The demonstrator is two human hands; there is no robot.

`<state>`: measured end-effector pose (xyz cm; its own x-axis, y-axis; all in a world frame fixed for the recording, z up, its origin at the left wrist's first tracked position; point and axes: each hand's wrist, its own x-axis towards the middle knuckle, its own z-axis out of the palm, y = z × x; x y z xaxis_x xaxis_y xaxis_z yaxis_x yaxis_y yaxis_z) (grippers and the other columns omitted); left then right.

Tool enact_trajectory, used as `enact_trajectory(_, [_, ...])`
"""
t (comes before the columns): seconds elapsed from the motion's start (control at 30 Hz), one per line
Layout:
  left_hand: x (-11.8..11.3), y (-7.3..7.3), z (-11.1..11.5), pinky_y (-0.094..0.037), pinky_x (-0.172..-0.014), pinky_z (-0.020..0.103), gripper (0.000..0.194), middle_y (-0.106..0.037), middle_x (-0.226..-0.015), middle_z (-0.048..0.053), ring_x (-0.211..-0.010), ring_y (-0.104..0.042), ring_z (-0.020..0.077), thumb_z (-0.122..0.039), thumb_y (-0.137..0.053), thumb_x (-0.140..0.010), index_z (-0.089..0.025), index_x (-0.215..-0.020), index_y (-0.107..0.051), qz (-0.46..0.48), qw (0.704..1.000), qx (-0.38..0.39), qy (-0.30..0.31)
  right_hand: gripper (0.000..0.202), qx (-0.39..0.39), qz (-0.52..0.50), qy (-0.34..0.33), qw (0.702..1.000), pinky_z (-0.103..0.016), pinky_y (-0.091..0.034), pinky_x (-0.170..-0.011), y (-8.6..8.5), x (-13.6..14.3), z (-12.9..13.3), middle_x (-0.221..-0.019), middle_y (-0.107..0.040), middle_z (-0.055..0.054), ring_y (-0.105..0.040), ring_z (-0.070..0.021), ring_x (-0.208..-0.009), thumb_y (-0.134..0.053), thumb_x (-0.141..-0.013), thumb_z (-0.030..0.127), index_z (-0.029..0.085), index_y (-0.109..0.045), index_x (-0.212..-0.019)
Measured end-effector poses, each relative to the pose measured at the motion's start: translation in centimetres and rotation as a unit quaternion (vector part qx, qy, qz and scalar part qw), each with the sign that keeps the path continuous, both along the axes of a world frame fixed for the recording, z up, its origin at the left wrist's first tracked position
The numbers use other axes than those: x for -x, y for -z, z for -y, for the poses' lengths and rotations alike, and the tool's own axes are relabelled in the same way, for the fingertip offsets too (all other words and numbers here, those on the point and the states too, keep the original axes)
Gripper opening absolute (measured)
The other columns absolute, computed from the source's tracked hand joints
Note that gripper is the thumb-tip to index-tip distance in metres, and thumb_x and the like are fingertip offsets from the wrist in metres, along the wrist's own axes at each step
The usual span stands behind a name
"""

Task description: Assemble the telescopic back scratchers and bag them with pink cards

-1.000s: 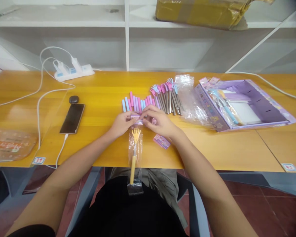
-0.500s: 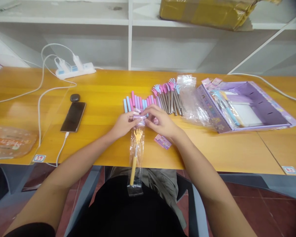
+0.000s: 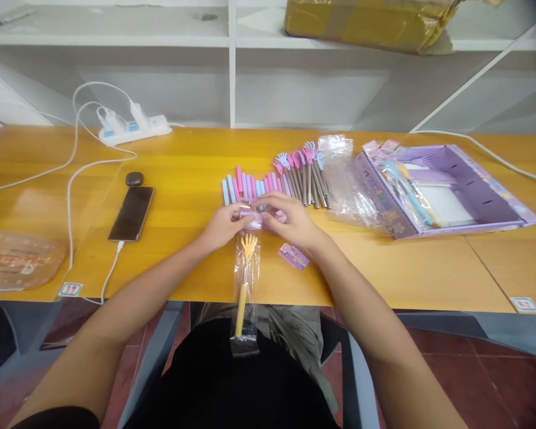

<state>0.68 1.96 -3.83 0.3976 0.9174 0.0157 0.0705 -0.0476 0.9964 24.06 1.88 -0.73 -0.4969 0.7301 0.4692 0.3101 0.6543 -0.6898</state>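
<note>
Over at the table (image 3: pixel 361 274), the left hand (image 3: pixel 222 228) and right hand (image 3: pixel 292 220) pinch a lilac card (image 3: pixel 252 220) at the top of a clear bag (image 3: pixel 254 275); the yellow scratcher (image 3: pixel 249 246) lies inside, below them, its handle (image 3: pixel 241 311) jutting past the edge

L hand (image 3: pixel 224 225) and R hand (image 3: pixel 292 221) hold clear pkg. (image 3: pixel 254 280) at purple card (image 3: pixel 255 221), top end. Yellow scratcher (image 3: pixel 242 307) inside pkg., handle twd. person. Loose card (image 3: pixel 293 256) nr. R hand. Phone (image 3: pixel 131 213) w/ cable (image 3: pixel 111 271) at L; open purple box (image 3: pixel 473 179) at R.
</note>
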Motion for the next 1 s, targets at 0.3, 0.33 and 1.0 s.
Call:
enact_trajectory(0.3, [0.1,0.1,-0.4,-0.061,-0.094,0.040,0.037,-0.085,-0.109,0.013,-0.101,-0.081,0.0266,-0.041,-0.085,-0.092,-0.014,-0.116,-0.076,-0.008,0.999,0.046,0.009,0.029,0.001,-0.020,0.053,0.998,-0.032,-0.056,-0.065,0.1,-0.1,0.0,-0.129,-0.078,-0.007,-0.067,-0.0153,-0.076,-0.061,-0.107,0.030,0.027,-0.080,-0.128])
enact_trajectory(0.33, [0.1,0.1,-0.5,-0.061,-0.094,0.040,0.035,-0.085,-0.107,0.013,-0.100,-0.081,0.0263,-0.040,-0.085,-0.093,-0.014,-0.115,-0.077,0.001,0.998,0.055,0.007,0.028,-0.006,-0.021,0.043,0.999,-0.033,-0.058,-0.068,0.0,-0.1,0.0,-0.127,-0.079,-0.007,-0.071,-0.0173,-0.083,-0.061,-0.108,0.031,0.028,-0.082,-0.126])
enact_trajectory(1.0, [-0.1,0.1,-0.2,-0.062,-0.097,0.040,0.042,-0.085,-0.103,0.012,-0.097,-0.081,0.0242,-0.044,-0.090,-0.089,-0.014,-0.116,-0.078,0.061,0.996,0.052,0.034,0.018,-0.080,0.041,0.090,0.992,-0.029,-0.054,-0.067,1.1,0.2,0.5,-0.100,-0.081,0.000,-0.062,-0.0125,-0.063,-0.066,-0.103,0.021,0.027,-0.073,-0.118])
